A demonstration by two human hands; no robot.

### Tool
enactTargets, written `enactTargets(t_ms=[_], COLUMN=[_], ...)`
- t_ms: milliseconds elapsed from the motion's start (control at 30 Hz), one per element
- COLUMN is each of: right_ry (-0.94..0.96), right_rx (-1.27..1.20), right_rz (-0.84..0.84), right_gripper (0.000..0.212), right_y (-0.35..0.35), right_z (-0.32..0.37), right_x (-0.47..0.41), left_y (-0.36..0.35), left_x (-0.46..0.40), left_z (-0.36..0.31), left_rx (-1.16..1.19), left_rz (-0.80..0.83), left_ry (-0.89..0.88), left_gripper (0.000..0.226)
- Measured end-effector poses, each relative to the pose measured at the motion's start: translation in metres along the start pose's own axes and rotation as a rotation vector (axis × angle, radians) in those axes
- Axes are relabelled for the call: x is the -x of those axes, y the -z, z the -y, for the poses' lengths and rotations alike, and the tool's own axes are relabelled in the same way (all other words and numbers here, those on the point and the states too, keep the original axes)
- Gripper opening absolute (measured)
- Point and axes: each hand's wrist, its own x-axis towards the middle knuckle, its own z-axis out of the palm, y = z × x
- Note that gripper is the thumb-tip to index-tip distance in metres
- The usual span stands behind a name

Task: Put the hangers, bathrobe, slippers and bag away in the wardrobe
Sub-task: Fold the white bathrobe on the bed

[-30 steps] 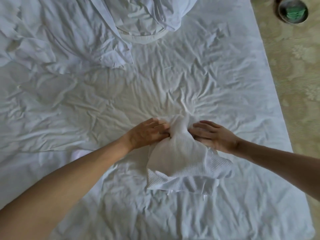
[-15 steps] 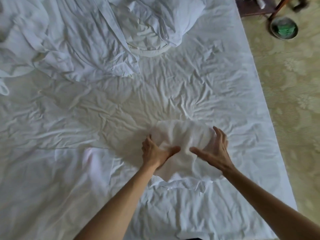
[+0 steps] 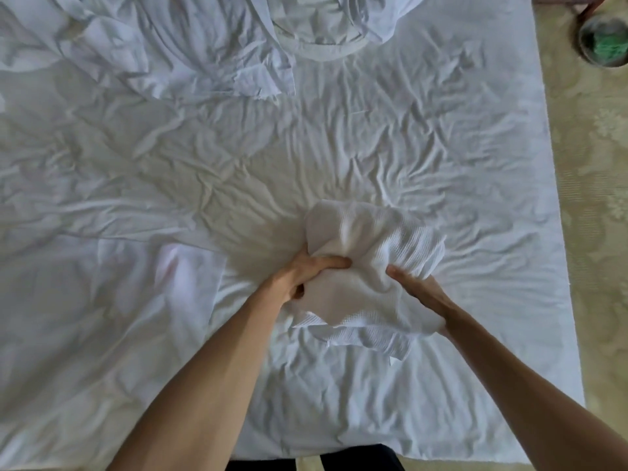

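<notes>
Since half a second ago your hands have gone from splayed over the cloth to gripping it, and the bundle now sits bunched higher. Your left hand (image 3: 307, 271) grips the near-left edge of the bathrobe (image 3: 370, 266): thumb on top, fingers curled under the fabric. Your right hand (image 3: 419, 294) holds the near-right side, thumb pressed into the waffle weave, fingers tucked beneath the cloth so you can't see them. Hands are apart, bundle between them. Bathrobe is folded into a lumpy white wad on the bed sheet (image 3: 170, 300), right of centre, with a loose hem and a small tag trailing from its near edge toward you. Wrinkles in the sheet radiate out from the wad. Rumpled duvet (image 3: 190, 45) is heaped at the far end of the bed, well apart from the bathrobe. Patterned carpet (image 3: 598, 232) runs along the right side of the bed; a round bin (image 3: 603, 40) with something green inside stands on it at far right.
</notes>
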Motion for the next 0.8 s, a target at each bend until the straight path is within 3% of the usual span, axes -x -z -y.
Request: enactTargets(t_ms=[233,467,600,733,800], right_ry=[0.034,0.077,0.121,0.063,0.031], right_rx=[0.118,0.38,0.482,0.788,0.886], right_rz=[-0.019,0.148,0.415,0.414,0.437], right_gripper=[0.025,0.018,0.034,0.086,0.078], right_y=[-0.081,-0.287,-0.442,-0.611,-0.692], right_z=[0.035,0.068,0.073,0.059,0.048], right_x=[0.038,0.066,0.081,0.07,0.063], left_y=[0.057,0.237,0.364,0.489,0.544], left_x=[0.07,0.181,0.256,0.328,0.353], left_z=[-0.001,0.051,0.113,0.186,0.22], left_rx=[0.095,0.294,0.448,0.61,0.681], left_rz=[0.01,-0.157,-0.26,-0.386,-0.431], left_ry=[-0.218,-0.352,-0.458,-0.503,-0.53], left_gripper=[0.077,0.073,0.079,0.071,0.063])
